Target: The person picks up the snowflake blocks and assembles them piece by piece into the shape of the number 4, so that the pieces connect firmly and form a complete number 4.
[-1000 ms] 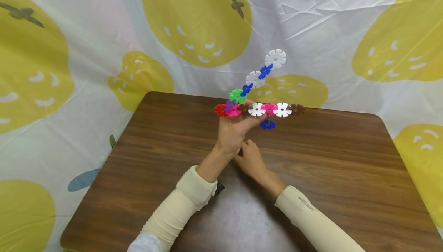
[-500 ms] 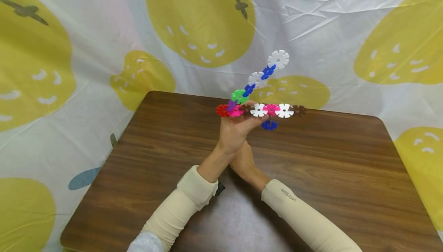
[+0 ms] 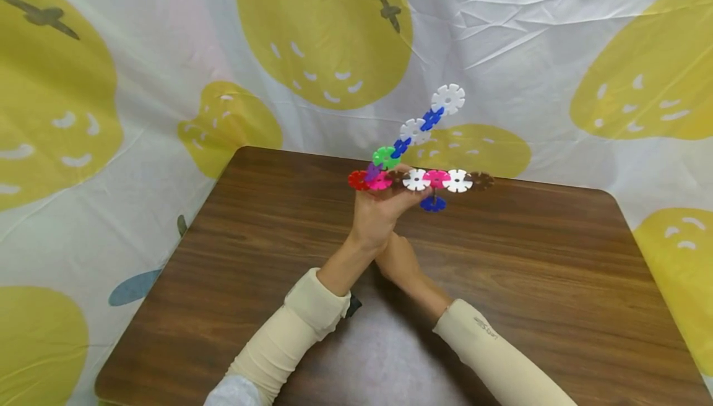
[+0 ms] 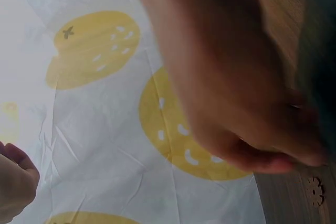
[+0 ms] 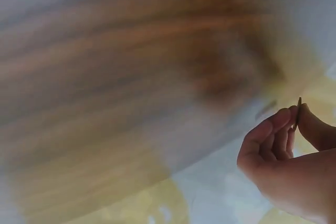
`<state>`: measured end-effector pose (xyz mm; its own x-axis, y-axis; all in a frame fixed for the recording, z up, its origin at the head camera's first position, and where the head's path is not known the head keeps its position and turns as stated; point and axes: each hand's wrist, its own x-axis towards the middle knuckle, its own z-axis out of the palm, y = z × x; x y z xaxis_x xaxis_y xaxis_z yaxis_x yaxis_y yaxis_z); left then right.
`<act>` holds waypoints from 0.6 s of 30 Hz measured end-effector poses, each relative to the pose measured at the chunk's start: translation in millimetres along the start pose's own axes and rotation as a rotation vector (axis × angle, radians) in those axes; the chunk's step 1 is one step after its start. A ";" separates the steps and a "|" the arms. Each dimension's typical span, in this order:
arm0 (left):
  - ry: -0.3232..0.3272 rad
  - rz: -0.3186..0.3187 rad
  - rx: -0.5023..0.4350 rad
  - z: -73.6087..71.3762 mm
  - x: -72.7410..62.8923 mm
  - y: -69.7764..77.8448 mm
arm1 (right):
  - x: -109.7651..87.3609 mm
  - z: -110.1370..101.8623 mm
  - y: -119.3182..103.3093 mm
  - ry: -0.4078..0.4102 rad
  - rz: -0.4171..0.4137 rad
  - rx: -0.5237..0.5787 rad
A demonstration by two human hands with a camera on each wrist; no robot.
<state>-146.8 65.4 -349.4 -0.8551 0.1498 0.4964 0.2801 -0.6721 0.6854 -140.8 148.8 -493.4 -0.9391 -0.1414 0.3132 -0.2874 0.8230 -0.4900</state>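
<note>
My left hand (image 3: pixel 374 217) grips an assembly of notched building discs (image 3: pixel 414 180) held up over the far part of the table. A horizontal row of red, pink, brown and white discs has a slanting branch of green, blue and white discs (image 3: pixel 448 99), and a blue disc (image 3: pixel 433 203) hangs beneath. My right hand (image 3: pixel 398 262) is low, partly hidden behind the left wrist. In the right wrist view, its thumb and fingers pinch a thin dark disc (image 5: pixel 298 113) seen edge-on. The left wrist view shows a dark brown notched disc (image 4: pixel 316 191) just below the blurred right fingertips.
A dark wooden table (image 3: pixel 535 282) with rounded corners lies under both forearms. A cloth with yellow fruit prints (image 3: pixel 323 34) hangs behind it and along the sides. Something small and black (image 3: pixel 353 304) shows beside the left sleeve.
My right hand slid left behind the left wrist, then came slightly back to the right; its fingertips are now hidden in the head view. The left hand and assembly stay nearly in place.
</note>
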 end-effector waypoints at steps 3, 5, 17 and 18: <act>0.009 -0.005 0.009 -0.1 -0.6 -0.9 | 1.8 -20.4 3.5 -0.035 0.171 0.148; 0.013 -0.005 0.012 -0.2 -0.8 -1.5 | 3.0 -36.7 5.5 -0.038 0.248 0.209; 0.021 0.004 0.025 -1.5 1.8 -4.8 | -4.9 -134.0 16.9 0.270 0.294 0.316; 0.019 0.009 0.028 -1.6 2.0 -5.3 | -5.5 -141.7 15.7 0.297 0.295 0.322</act>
<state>-150.7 68.1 -352.9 -0.8608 0.1298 0.4921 0.2993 -0.6528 0.6958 -113.5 240.4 -387.6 -0.9083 0.2716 0.3181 -0.1058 0.5866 -0.8029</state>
